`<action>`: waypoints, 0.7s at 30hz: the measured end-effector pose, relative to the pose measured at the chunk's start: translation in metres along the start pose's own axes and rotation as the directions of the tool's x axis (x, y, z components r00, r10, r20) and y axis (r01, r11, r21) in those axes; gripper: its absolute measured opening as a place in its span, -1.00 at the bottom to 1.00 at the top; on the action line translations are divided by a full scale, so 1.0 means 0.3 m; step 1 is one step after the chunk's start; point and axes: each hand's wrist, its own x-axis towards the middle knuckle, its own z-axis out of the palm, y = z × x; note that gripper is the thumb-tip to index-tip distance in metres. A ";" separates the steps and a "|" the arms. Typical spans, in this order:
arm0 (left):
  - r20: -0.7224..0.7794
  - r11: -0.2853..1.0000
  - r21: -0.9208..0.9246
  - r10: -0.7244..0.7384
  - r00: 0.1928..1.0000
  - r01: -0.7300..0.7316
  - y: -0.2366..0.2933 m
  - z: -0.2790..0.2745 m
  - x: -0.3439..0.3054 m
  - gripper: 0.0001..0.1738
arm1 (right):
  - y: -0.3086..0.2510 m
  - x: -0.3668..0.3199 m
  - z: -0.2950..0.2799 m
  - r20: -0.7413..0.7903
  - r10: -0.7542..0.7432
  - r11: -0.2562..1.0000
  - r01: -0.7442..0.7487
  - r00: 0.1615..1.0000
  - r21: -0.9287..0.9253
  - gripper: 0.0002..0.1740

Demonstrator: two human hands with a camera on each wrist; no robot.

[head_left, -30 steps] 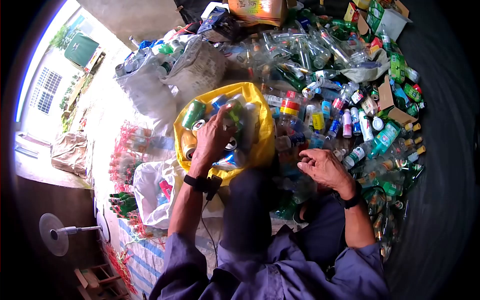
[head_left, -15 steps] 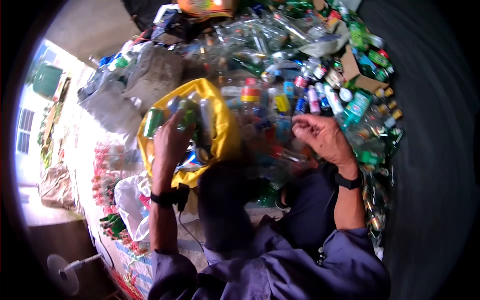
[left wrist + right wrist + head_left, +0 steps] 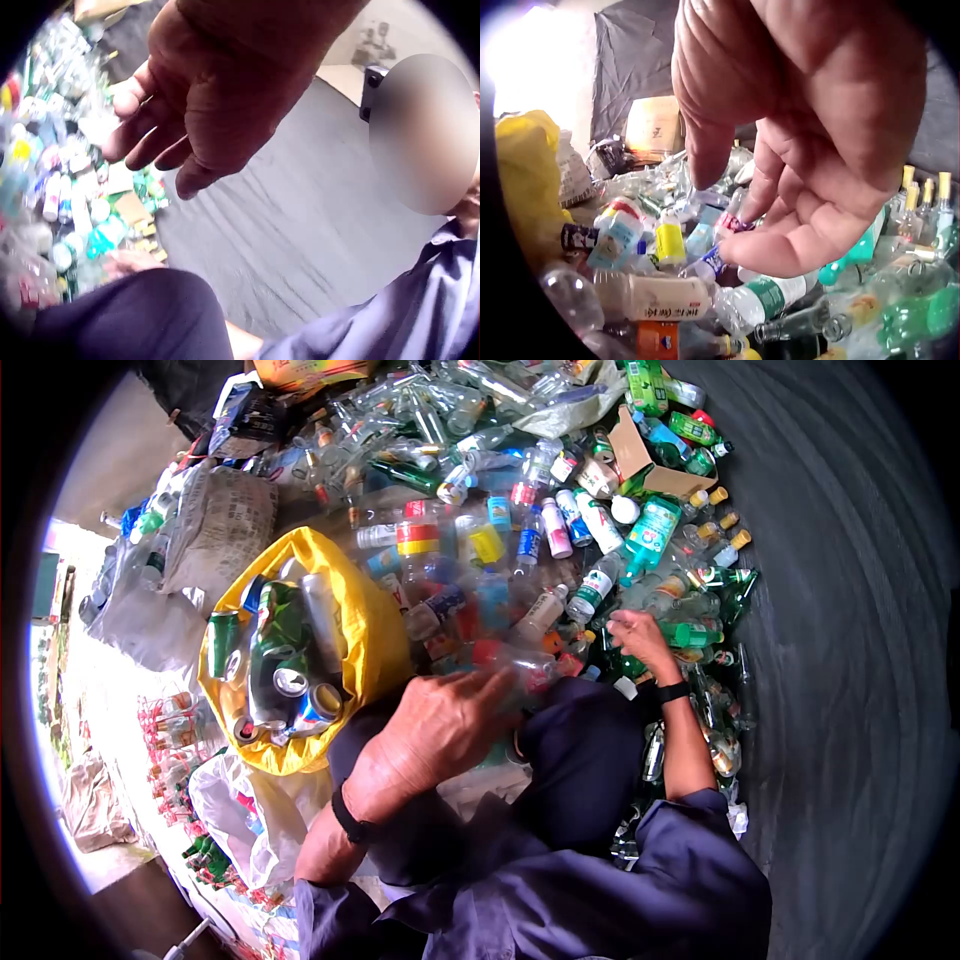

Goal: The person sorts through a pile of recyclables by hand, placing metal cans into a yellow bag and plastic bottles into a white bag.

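A heap of bottles (image 3: 520, 530), clear, green and brightly labelled, covers most of the dark sheet (image 3: 830, 660) on the ground in front of the seated person. At the heap's left edge stands a yellow bag (image 3: 375, 630), its mouth open and packed with drink cans (image 3: 290, 660). A grey sack (image 3: 220, 530) lies just behind the yellow bag, and a white bag (image 3: 225, 800) sits below it beside the person's knee. At the far side of the heap, a torn cardboard box (image 3: 650, 475) rests among the bottles.

The left hand (image 3: 430, 725) hangs above the person's lap, just right of the yellow bag. Its fingers reach towards the near edge of the heap. The left wrist view shows them loosely bent and empty. The right hand (image 3: 635, 632) is low over the heap's right side, just beside a green bottle (image 3: 692, 633). Seen from the right wrist, its fingers (image 3: 780, 247) hang loosely curled and hold nothing. They hover over a white-labelled bottle (image 3: 660, 298) and a green-labelled bottle (image 3: 761, 300), which lie side by side.
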 end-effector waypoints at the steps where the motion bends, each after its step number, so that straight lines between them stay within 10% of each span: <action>1: 0.054 1.000 0.019 0.006 0.999 -0.007 -0.009 0.026 0.008 -0.54 | 0.082 0.045 0.040 -0.032 -0.067 0.992 0.063 0.997 -0.113 -0.50; 7: 0.086 0.992 0.054 0.111 0.990 -0.116 -0.042 0.116 0.040 -0.56 | 0.094 0.185 0.179 0.054 -0.345 0.670 0.286 0.937 -0.685 -0.35; 21: 0.229 0.999 0.048 -0.007 0.973 -0.004 -0.052 0.018 0.040 -0.39 | 0.220 0.344 0.291 0.118 -0.314 0.235 0.197 0.942 -0.952 -0.43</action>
